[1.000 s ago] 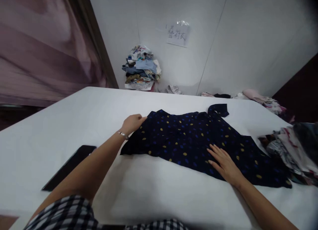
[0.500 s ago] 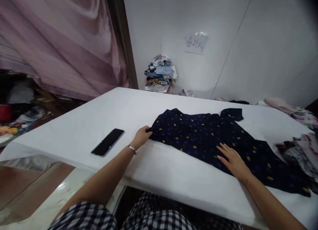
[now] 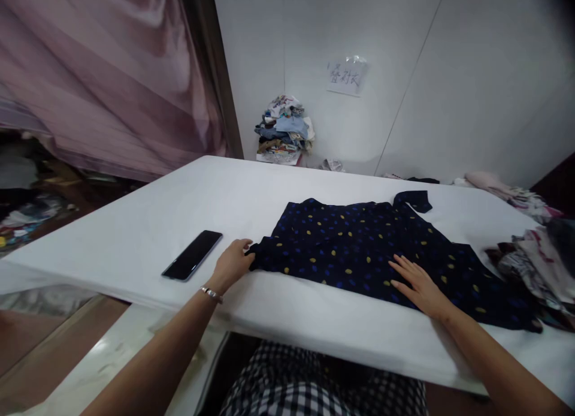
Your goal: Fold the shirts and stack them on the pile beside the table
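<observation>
A dark navy shirt (image 3: 341, 239) with yellow and blue spots lies spread across the white-covered table (image 3: 179, 194). My left hand (image 3: 232, 263), a silver bracelet at its wrist, pinches the shirt's left end near the front edge of the table. Palm down with fingers spread, my right hand (image 3: 417, 287) rests flat on the shirt's front side. One narrow piece of the shirt curls out at its far side, and its right end reaches towards a heap of clothes.
A black phone (image 3: 193, 255) lies left of my left hand. Crumpled clothes (image 3: 534, 260) sit at the table's right side. Beyond the far edge, a clothes stack (image 3: 285, 128) stands by the wall, under a handwritten paper sign (image 3: 345, 77). A pink curtain (image 3: 112, 74) hangs at left.
My left hand has moved left and towards me, drawing the shirt's left end out with it. My right hand stays flat on the shirt. The view has shifted slightly.
</observation>
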Action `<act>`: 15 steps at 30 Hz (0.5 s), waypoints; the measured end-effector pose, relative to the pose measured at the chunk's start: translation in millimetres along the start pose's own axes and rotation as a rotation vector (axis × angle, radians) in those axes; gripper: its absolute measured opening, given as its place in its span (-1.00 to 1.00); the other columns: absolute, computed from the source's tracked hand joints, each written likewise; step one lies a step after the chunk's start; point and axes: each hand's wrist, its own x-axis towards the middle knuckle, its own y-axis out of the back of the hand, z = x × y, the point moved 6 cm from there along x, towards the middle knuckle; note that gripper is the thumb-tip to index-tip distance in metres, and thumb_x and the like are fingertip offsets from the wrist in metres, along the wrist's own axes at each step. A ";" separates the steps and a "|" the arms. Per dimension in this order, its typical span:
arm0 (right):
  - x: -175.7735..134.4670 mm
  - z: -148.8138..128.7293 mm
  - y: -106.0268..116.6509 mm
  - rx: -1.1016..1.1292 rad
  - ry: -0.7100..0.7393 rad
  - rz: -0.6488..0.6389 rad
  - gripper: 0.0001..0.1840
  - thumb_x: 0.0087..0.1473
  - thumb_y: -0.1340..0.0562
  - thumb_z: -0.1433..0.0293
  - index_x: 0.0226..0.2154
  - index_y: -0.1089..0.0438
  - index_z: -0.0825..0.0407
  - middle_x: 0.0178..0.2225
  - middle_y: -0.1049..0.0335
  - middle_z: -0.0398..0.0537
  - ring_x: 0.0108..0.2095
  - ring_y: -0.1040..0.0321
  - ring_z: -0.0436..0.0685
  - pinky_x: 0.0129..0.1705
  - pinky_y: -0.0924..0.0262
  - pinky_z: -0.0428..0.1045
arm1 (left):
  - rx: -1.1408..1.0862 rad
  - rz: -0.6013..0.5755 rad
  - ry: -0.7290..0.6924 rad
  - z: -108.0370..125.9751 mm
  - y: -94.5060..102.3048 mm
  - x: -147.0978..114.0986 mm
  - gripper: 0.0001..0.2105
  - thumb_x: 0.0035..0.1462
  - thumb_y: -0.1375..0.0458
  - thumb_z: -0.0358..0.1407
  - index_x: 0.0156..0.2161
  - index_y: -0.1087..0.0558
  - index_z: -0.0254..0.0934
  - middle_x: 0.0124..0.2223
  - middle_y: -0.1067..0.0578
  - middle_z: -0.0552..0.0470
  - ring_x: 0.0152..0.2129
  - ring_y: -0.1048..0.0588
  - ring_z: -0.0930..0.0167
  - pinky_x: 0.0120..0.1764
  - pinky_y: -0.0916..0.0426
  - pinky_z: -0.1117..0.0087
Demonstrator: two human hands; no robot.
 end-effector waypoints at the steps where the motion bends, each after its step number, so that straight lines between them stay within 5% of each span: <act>1: 2.2 -3.0 3.3 0.011 -0.008 0.008 -0.32 0.20 -0.01 -0.06 0.24 -0.19 -0.10 0.33 0.01 0.02 0.35 0.16 0.30 0.31 0.09 0.31 | 0.022 0.036 -0.013 4.3 5.7 3.0 -0.64 0.05 -0.11 -0.32 0.00 -0.43 -0.25 -0.04 -0.51 -0.07 -0.30 -0.50 0.33 -0.24 -0.33 0.34; 4: 13.0 -21.9 14.1 0.032 -0.017 0.069 -0.32 0.19 -0.02 -0.07 0.26 -0.15 -0.12 0.36 0.09 -0.02 0.36 0.24 0.29 0.32 0.15 0.32 | 0.001 0.096 -0.108 32.2 16.8 18.4 -0.64 0.14 -0.07 -0.22 0.04 -0.41 -0.24 -0.03 -0.51 -0.05 -0.30 -0.49 0.36 -0.19 -0.33 0.34; 6: 22.1 -40.9 14.8 0.034 0.007 0.075 -0.32 0.21 0.00 -0.05 0.27 -0.12 -0.12 0.37 0.14 -0.04 0.37 0.28 0.27 0.33 0.21 0.32 | -0.010 0.033 -0.183 58.5 9.7 34.9 -0.68 0.16 -0.06 -0.12 -0.06 -0.47 -0.20 -0.09 -0.54 0.00 -0.29 -0.50 0.35 -0.19 -0.33 0.34; 10: 34.5 -70.4 -3.9 -0.008 0.059 -0.054 -0.34 0.23 0.03 -0.04 0.28 -0.11 -0.14 0.37 0.13 -0.05 0.36 0.24 0.26 0.33 0.24 0.34 | 0.092 -0.129 -0.246 104.4 -29.6 80.2 -0.66 0.13 -0.09 -0.02 -0.16 -0.50 -0.22 -0.10 -0.55 -0.06 -0.17 -0.50 0.26 -0.18 -0.35 0.32; 15: 34.1 -73.7 -14.7 -0.038 0.062 -0.101 -0.34 0.25 0.03 -0.03 0.30 -0.06 -0.15 0.37 0.17 -0.06 0.37 0.26 0.26 0.34 0.27 0.33 | 0.150 -0.184 -0.162 125.3 -70.8 131.6 -0.57 0.03 -0.18 -0.02 -0.08 -0.45 -0.29 0.01 -0.49 -0.22 -0.08 -0.47 0.14 -0.15 -0.35 0.26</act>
